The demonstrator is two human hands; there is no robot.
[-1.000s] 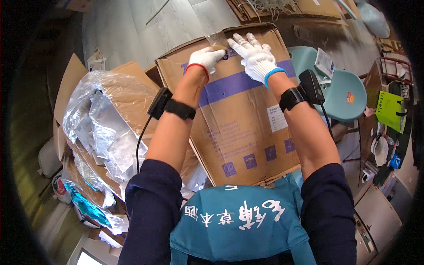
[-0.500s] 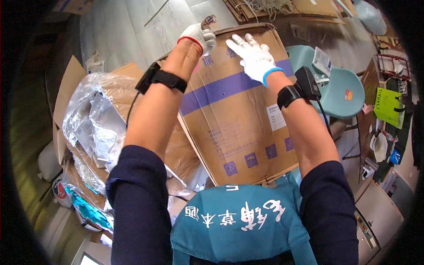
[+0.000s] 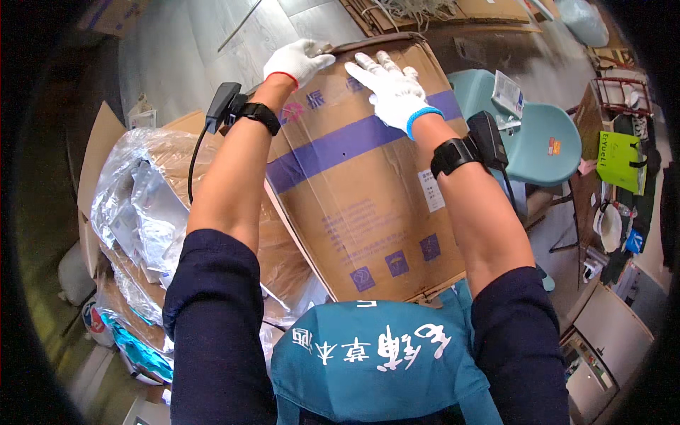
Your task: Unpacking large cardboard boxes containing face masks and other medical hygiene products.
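Observation:
A large brown cardboard box [image 3: 354, 212] with a purple band and printed symbols stands before me. My left hand [image 3: 297, 64], in a white glove with a red cuff, is closed at the box's far left corner. A small brownish piece [image 3: 322, 49] shows at its fingertips, too small to make out. My right hand [image 3: 397, 92], gloved in white with a blue cuff, lies on the box near its far edge. Its fingers are stretched out and hold nothing. A white label [image 3: 431, 191] is stuck on the box beside my right forearm.
On the left, clear plastic wrapping [image 3: 142, 205] bulges from an opened carton [image 3: 106, 149]. A teal plastic chair [image 3: 542, 145] with a flat packet [image 3: 508, 95] on it stands at the right. Beyond it is a lime-green bag [image 3: 620, 163]. Flattened cardboard [image 3: 489, 8] lies at the back.
My left hand has come down and left onto the box's far edge, bringing the brownish piece with it. My right hand stays spread on the box. The whole view has shifted slightly.

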